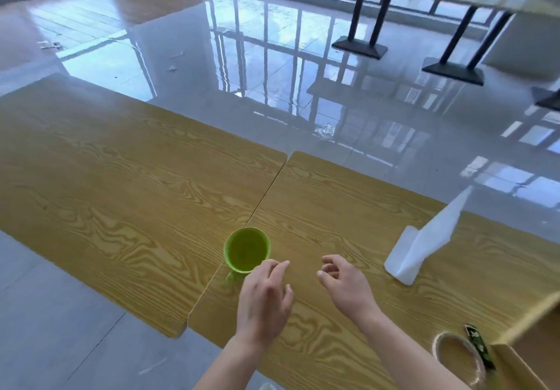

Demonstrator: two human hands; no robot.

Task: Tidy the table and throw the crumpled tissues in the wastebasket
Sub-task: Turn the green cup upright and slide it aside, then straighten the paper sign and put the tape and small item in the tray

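Two bare forearms rising from the bottom edge, both hands out over the right-hand wooden table [348,207]. Left hand [263,300] palm down, fingers loosely spread and gripping nothing, fingertips [283,265] just beside the near rim of a green cup [247,248]; contact with the cup impossible to tell. Right hand [345,286] close alongside, fingers half curled inward, empty, hovering over bare wood. Green cup standing upright right at the seam where the right-hand table butts against a second wooden table [121,177] on the left. Further right, well apart from either hand, a white tissue pack [407,256] lying on the tabletop with one sheet [445,223] pulled up into a tall point. No crumpled tissue held between any fingers; small pale scraps [172,67] lying far off on the glossy floor [272,71] beyond the tables, too small to identify with certainty. Near the bottom right corner, a roll of tape [457,359] flat on the table, a small dark green packet [478,350] leaning against it, and the open flap of a cardboard box [527,356] touching that corner. More tables on black pedestal bases [360,47] in the background by the windows.
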